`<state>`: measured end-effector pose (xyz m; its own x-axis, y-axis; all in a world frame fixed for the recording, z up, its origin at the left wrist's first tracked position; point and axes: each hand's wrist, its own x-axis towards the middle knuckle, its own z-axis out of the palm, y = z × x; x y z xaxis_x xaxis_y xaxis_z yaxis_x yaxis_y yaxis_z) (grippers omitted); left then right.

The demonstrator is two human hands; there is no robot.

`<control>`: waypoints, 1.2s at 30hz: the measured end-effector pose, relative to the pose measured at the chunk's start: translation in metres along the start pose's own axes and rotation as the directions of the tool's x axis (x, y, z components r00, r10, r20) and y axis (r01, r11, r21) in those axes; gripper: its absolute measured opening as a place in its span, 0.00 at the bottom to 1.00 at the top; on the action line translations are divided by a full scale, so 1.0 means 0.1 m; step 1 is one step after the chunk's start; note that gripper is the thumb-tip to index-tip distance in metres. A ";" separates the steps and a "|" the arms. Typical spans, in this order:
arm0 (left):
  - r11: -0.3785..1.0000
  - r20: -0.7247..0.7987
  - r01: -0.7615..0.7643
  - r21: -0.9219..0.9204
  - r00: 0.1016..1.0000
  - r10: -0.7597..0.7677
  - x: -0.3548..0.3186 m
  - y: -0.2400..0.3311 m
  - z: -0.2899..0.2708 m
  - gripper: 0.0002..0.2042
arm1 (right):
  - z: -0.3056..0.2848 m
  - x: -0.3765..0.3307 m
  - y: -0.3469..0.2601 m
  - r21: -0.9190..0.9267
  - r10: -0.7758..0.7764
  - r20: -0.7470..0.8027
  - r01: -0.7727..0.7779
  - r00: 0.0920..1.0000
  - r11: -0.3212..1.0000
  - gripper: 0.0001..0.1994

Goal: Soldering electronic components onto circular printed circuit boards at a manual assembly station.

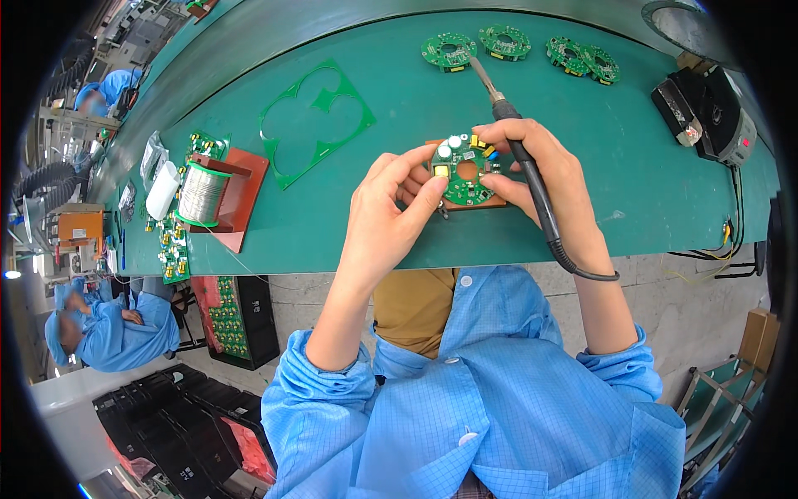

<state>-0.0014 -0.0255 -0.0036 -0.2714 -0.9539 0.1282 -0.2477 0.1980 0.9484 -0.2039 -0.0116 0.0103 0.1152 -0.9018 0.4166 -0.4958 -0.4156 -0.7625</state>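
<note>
Your left hand (391, 216) pinches the round green circuit board (465, 173) by its left edge; keep that grip firm and the board level above the tabletop (332, 224). Right of it, your right hand (540, 170) steadies the other edge, its grip wrapped around the soldering iron (519, 154); keep the hot tip angled away.

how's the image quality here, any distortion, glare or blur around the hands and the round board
Head view: strong fisheye bend, so the green bench edge curves and the corners go black. Lighting is even and soft, with little shadow. The left hand, right hand, round circuit board and soldering iron are sharp. Faint glare shows on the solder spool. People at the far left look smaller and softer.
</note>
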 end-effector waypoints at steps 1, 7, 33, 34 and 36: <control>1.000 0.001 0.004 0.009 1.000 -0.004 0.00 0.00 0.00 0.16 | 0.00 0.00 0.01 0.004 -0.013 -0.007 0.013 1.000 1.000 0.18; 0.998 0.037 0.005 0.070 0.999 -0.008 0.03 0.03 -0.01 0.16 | 0.00 -0.03 0.04 -0.066 -0.101 -0.026 0.100 0.994 0.993 0.19; 0.984 0.017 -0.023 0.175 1.000 0.020 0.01 0.10 -0.01 0.15 | 0.00 -0.05 0.00 -0.156 -0.173 -0.010 0.170 0.985 0.973 0.18; 0.982 0.006 -0.036 0.185 0.999 0.035 0.00 0.09 -0.01 0.15 | 0.00 -0.04 0.00 -0.156 -0.182 -0.001 0.180 0.983 0.971 0.17; 0.976 -0.018 -0.053 0.212 0.998 0.058 -0.03 0.07 -0.01 0.15 | 0.01 -0.02 0.01 -0.157 -0.194 0.018 0.194 0.981 0.968 0.17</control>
<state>-0.0014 -0.0219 0.0029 -0.2688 -0.9447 0.1877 -0.4243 0.2911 0.8574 -0.2039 -0.0100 0.0086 0.2247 -0.8062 0.5474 -0.5932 -0.5588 -0.5795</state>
